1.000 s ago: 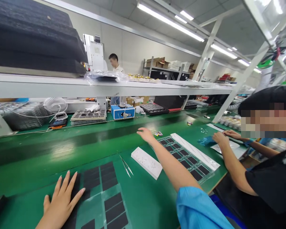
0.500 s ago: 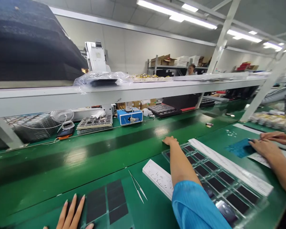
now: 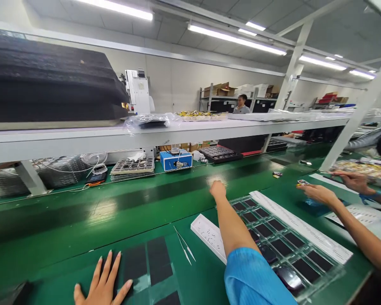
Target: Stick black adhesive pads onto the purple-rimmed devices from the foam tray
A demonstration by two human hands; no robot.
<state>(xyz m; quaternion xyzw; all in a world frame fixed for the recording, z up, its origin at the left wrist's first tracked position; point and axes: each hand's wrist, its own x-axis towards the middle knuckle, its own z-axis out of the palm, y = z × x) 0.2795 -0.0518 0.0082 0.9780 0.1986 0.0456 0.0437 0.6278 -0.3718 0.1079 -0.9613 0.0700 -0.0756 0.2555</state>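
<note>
My left hand (image 3: 103, 281) lies flat on the green work surface with its fingers spread. Beside it is a clear sheet with dark rectangular pieces (image 3: 159, 259), its lower part cut off by the frame. My right hand (image 3: 218, 189) reaches far forward over the green belt, knuckles up; its fingers are bent down out of sight, so any held thing is hidden. Under the right arm stands a clear compartment tray (image 3: 284, 231) with dark pads and a few glossy dark devices (image 3: 288, 278). Metal tweezers (image 3: 184, 247) and a white tray of small pieces (image 3: 207, 234) lie between my hands.
A co-worker's hand (image 3: 319, 192) at right holds a small object. A long white strip (image 3: 301, 226) borders the compartment tray. Beyond the belt (image 3: 165, 197) stand a blue box (image 3: 176, 161) and stacked trays (image 3: 132, 166), under a white shelf (image 3: 190, 132).
The view has tilted up and turned left slightly. My left hand shows more fully, still spread. My right hand stays outstretched, its fingers now less visible. The co-worker's hands have come apart.
</note>
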